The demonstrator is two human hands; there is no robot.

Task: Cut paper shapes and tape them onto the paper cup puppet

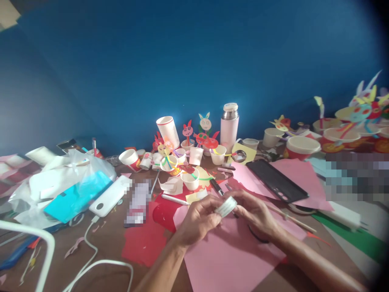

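While my left hand (200,221) and right hand (257,213) both pinch one small whitish piece (226,207) between thumbs and fingers, I have it just above one large pink sheet (234,255). Beyond my fingers, one small white cup (190,181) has a green strip at its rim; farther back, one cup (187,143) bears a single pink paper figure (187,130). One pink flask (229,130) stands capped near the blue wall (194,61). To my right, one black phone case (275,178) lies on pink paper (298,172); what fills its far neighbour, a red-and-white cup (302,150), I cannot tell.
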